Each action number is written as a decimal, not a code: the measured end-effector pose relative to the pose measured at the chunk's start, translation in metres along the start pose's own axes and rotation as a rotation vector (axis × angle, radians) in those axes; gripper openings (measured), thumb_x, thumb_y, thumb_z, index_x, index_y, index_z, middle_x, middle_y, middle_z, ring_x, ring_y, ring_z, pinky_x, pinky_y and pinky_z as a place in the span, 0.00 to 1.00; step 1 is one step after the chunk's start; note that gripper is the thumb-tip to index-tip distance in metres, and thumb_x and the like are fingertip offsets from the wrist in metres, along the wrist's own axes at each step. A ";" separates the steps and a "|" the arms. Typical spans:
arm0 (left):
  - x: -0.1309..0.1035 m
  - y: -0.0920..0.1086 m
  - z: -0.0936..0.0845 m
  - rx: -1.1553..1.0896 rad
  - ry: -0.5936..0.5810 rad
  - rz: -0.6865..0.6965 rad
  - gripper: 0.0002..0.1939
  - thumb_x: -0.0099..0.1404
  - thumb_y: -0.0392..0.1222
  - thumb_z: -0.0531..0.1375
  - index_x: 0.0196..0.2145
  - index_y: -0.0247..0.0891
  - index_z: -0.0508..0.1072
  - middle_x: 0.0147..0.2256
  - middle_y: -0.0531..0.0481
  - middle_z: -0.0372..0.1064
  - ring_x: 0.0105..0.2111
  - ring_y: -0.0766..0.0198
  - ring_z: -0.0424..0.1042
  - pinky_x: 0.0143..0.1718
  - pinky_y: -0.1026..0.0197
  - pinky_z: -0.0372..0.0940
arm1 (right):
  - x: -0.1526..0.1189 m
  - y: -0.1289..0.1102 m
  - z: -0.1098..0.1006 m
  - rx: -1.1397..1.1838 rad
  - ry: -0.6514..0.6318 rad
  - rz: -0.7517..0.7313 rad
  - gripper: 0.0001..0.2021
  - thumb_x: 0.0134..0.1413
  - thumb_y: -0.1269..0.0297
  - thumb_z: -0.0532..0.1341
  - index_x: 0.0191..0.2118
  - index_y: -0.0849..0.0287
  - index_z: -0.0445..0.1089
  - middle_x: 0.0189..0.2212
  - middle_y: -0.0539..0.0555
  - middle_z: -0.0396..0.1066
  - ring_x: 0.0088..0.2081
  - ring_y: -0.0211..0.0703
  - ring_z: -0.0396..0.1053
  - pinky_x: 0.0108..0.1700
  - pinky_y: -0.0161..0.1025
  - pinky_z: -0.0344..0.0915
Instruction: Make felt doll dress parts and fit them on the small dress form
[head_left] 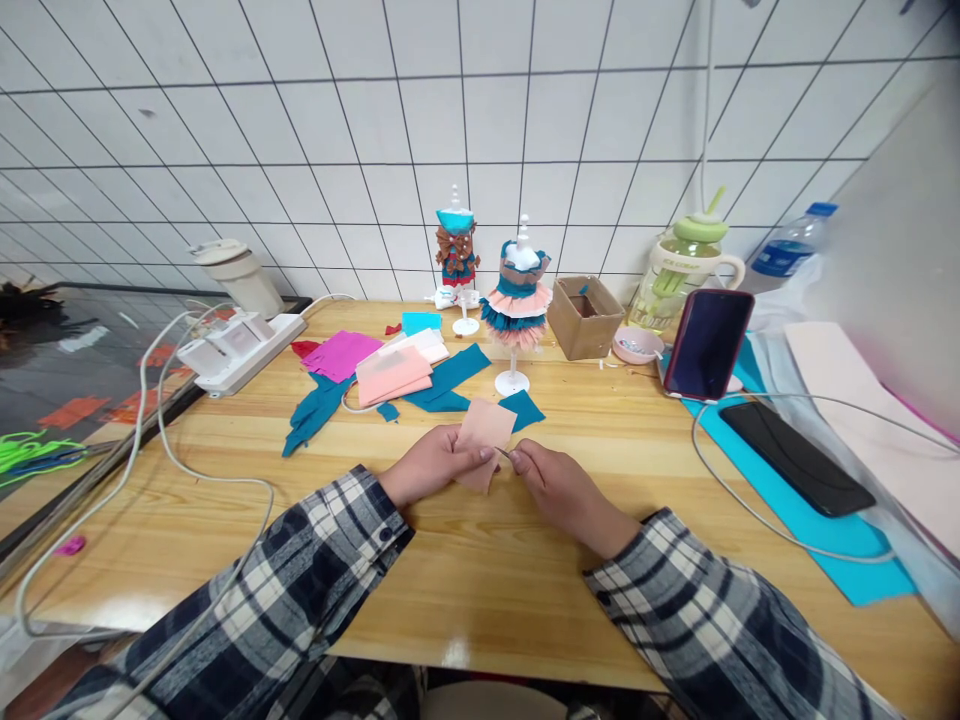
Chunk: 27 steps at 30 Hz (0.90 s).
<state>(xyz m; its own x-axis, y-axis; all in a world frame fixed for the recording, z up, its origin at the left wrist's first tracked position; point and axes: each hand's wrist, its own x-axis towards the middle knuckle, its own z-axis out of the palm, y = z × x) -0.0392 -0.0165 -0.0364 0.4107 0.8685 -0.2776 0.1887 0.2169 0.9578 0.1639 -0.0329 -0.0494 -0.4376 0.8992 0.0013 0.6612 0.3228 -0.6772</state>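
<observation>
A piece of pale pink crepe paper (486,428) is pinched between the thumb and fingers of my left hand (433,464). My right hand (559,490) is closed on a thin metal tool (503,453), most of it hidden by the fingers, with its tip at the right edge of the paper. Just behind the paper lies a teal piece of crepe paper (523,410). Farther back stands a small mannequin (517,300) on a white stand, dressed in teal and pink ruffles. Folded pink paper (394,376) lies to the left, beside teal strips (322,405).
Behind stand a second dressed mannequin (456,250), a cardboard box (586,318), a pink dish (637,345) and a green-lidded bottle (686,265). A propped phone (709,345) and a black phone (799,458) are at right. A power strip (255,352) and loose white cables lie left.
</observation>
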 end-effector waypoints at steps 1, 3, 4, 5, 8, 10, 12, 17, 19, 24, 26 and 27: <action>0.000 0.000 0.000 0.006 -0.006 0.003 0.19 0.54 0.54 0.64 0.33 0.33 0.75 0.33 0.48 0.76 0.31 0.60 0.72 0.34 0.62 0.65 | 0.000 0.000 0.000 0.009 -0.003 -0.005 0.16 0.66 0.55 0.43 0.32 0.55 0.60 0.26 0.50 0.66 0.30 0.41 0.64 0.33 0.35 0.55; 0.001 0.000 -0.001 0.017 -0.013 0.017 0.19 0.54 0.54 0.64 0.33 0.34 0.76 0.33 0.48 0.76 0.31 0.61 0.72 0.35 0.62 0.65 | 0.000 0.000 0.000 0.021 -0.011 -0.011 0.16 0.66 0.55 0.43 0.32 0.55 0.60 0.27 0.50 0.67 0.31 0.41 0.64 0.34 0.35 0.56; 0.001 0.000 -0.001 0.024 -0.015 0.023 0.18 0.54 0.53 0.64 0.33 0.34 0.76 0.33 0.48 0.76 0.31 0.61 0.72 0.35 0.62 0.65 | 0.000 0.000 0.000 0.021 -0.014 -0.011 0.16 0.66 0.55 0.43 0.32 0.55 0.60 0.27 0.50 0.67 0.31 0.41 0.65 0.34 0.35 0.56; 0.001 0.000 -0.001 0.032 -0.016 0.029 0.18 0.54 0.53 0.64 0.33 0.34 0.76 0.32 0.48 0.76 0.31 0.61 0.72 0.35 0.63 0.65 | 0.000 0.000 0.000 0.017 -0.016 -0.010 0.16 0.66 0.55 0.43 0.32 0.55 0.60 0.28 0.51 0.67 0.31 0.41 0.65 0.34 0.35 0.56; 0.001 0.000 -0.001 0.058 -0.025 0.032 0.19 0.54 0.53 0.64 0.34 0.33 0.76 0.32 0.49 0.76 0.30 0.62 0.71 0.34 0.63 0.63 | 0.000 -0.001 0.000 -0.002 -0.022 0.001 0.16 0.66 0.54 0.43 0.32 0.55 0.60 0.27 0.51 0.66 0.31 0.41 0.64 0.33 0.35 0.54; 0.001 0.000 -0.001 0.067 -0.033 0.028 0.19 0.55 0.53 0.63 0.36 0.33 0.76 0.33 0.49 0.75 0.30 0.62 0.71 0.33 0.64 0.63 | 0.000 -0.002 0.000 -0.012 -0.032 0.012 0.16 0.65 0.54 0.43 0.32 0.55 0.59 0.26 0.50 0.66 0.30 0.41 0.63 0.32 0.35 0.53; 0.001 0.000 -0.001 0.064 -0.038 0.022 0.20 0.55 0.53 0.63 0.37 0.32 0.75 0.33 0.48 0.75 0.31 0.62 0.71 0.33 0.64 0.63 | 0.000 -0.003 0.000 -0.021 -0.039 0.026 0.16 0.65 0.54 0.43 0.32 0.55 0.59 0.26 0.50 0.65 0.29 0.40 0.63 0.32 0.34 0.52; 0.003 -0.006 -0.002 0.029 -0.016 0.024 0.18 0.56 0.52 0.64 0.36 0.33 0.75 0.34 0.47 0.76 0.32 0.62 0.72 0.34 0.63 0.64 | -0.001 -0.004 -0.001 -0.006 -0.027 0.025 0.16 0.65 0.54 0.42 0.32 0.55 0.58 0.26 0.50 0.65 0.30 0.41 0.64 0.32 0.35 0.53; 0.003 -0.006 -0.002 0.017 -0.009 0.020 0.18 0.55 0.52 0.64 0.35 0.33 0.75 0.34 0.47 0.76 0.32 0.61 0.72 0.35 0.63 0.64 | -0.001 -0.004 -0.001 0.004 -0.030 0.020 0.16 0.65 0.54 0.42 0.32 0.55 0.58 0.27 0.50 0.66 0.31 0.41 0.64 0.33 0.35 0.53; 0.001 0.001 0.000 0.081 -0.037 0.024 0.20 0.55 0.53 0.63 0.36 0.32 0.75 0.32 0.49 0.75 0.31 0.62 0.71 0.35 0.63 0.63 | -0.001 -0.004 -0.001 -0.003 -0.034 0.023 0.16 0.65 0.53 0.42 0.33 0.55 0.59 0.28 0.51 0.67 0.31 0.41 0.64 0.34 0.35 0.53; -0.001 0.004 0.001 0.110 -0.037 0.012 0.20 0.55 0.53 0.63 0.37 0.32 0.75 0.32 0.50 0.74 0.31 0.63 0.70 0.34 0.63 0.63 | -0.001 -0.005 -0.001 -0.007 -0.033 0.021 0.16 0.65 0.53 0.42 0.33 0.55 0.59 0.28 0.51 0.67 0.31 0.41 0.64 0.33 0.35 0.53; -0.001 0.005 0.001 0.114 -0.034 0.007 0.20 0.55 0.53 0.63 0.37 0.32 0.75 0.32 0.50 0.74 0.31 0.63 0.70 0.34 0.63 0.62 | -0.001 -0.005 -0.001 -0.008 -0.032 0.019 0.16 0.65 0.53 0.42 0.33 0.55 0.59 0.28 0.51 0.67 0.31 0.41 0.64 0.33 0.34 0.52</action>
<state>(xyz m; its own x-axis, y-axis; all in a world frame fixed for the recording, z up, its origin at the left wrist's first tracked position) -0.0379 -0.0167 -0.0318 0.4423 0.8534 -0.2756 0.2855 0.1573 0.9454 0.1618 -0.0351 -0.0453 -0.4439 0.8954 -0.0354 0.6749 0.3080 -0.6706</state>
